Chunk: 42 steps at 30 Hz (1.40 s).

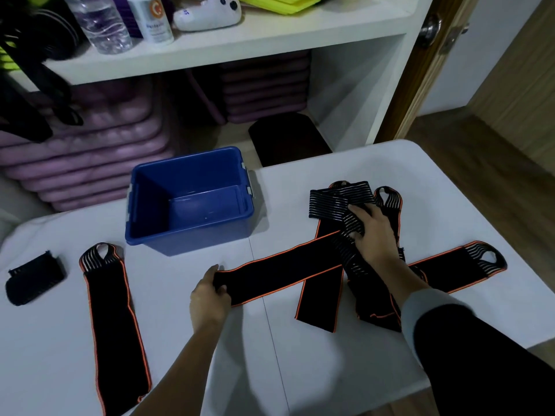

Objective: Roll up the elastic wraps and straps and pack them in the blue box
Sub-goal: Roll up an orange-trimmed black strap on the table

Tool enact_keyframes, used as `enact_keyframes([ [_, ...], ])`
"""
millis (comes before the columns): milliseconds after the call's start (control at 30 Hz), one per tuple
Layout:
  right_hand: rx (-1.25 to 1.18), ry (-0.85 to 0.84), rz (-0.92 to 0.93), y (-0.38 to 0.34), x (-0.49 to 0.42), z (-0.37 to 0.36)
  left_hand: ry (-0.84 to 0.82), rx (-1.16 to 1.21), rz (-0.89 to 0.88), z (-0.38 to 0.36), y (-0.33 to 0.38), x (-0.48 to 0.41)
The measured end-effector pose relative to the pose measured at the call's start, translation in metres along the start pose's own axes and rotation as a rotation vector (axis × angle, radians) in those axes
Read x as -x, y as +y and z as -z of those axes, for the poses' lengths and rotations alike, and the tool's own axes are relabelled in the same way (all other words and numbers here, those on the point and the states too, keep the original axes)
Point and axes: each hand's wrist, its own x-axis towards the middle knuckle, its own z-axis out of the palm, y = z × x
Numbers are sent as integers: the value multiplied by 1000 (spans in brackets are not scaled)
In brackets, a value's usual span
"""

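While the left hand (210,295) pinches the end of an orange-edged wrap (279,271) at lower centre, the right hand (375,232) curls round a striped elastic wrap (339,202) atop the crossed pile (318,295). Pulling either could drag the tangled others askew, short of the empty blue box (192,238) at centre-left.

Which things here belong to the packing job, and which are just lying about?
Job: blue box, orange-edged wrap in left hand, striped wrap in right hand, lone wrap far left.
Lying about: water bottle, white bottle, game controller, purple mats.
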Motion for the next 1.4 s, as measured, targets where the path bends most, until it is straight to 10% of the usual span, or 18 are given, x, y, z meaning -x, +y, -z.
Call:
enact_keyframes([
  [367, 331, -47, 68, -9, 29, -25, 16, -380, -573, -47, 65, 2],
  [600, 247, -11, 123, 9, 27, -28, -326, -186, -600, -83, 72, 1],
  [1400, -208, 343, -57, 63, -6, 50, -325, -391, -596, -99, 63, 0],
])
